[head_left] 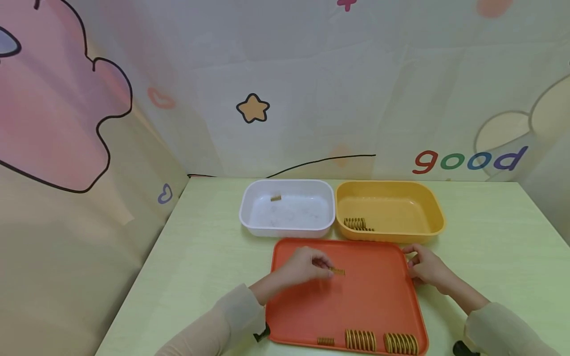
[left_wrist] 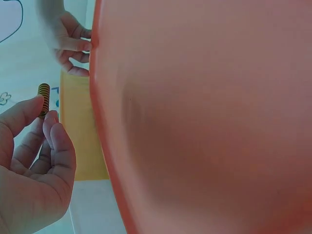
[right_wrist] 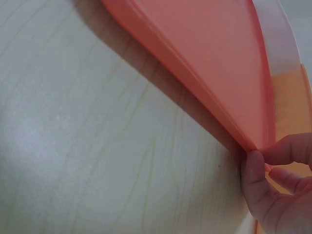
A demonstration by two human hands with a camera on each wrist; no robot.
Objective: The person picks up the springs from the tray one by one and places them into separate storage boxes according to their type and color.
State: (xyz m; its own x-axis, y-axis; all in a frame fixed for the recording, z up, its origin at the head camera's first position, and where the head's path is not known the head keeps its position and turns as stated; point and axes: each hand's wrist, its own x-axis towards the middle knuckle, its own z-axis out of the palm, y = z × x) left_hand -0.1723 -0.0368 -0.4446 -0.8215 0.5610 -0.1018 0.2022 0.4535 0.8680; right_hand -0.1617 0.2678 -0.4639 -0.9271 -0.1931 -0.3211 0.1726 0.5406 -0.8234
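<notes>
My left hand (head_left: 305, 267) pinches a small brass-coloured coil spring (head_left: 338, 271) between thumb and fingertips, over the red tray (head_left: 369, 301). In the left wrist view the spring (left_wrist: 44, 95) sticks up from the fingertips. At the tray's back right corner, my right hand (head_left: 427, 267) holds the rim; the right wrist view shows thumb and finger (right_wrist: 256, 173) pinching that corner. Along the tray's front edge lie a small spring (head_left: 325, 341) and two larger springs, one in the middle (head_left: 360, 340) and one at the right (head_left: 401, 343).
Behind the tray stand a white bin (head_left: 287, 232) and, close beside it, a yellow bin (head_left: 396, 237). One small spring (head_left: 275, 198) lies in the white bin. A larger spring (head_left: 354, 223) and a small one (head_left: 368, 229) lie at the yellow bin's front left.
</notes>
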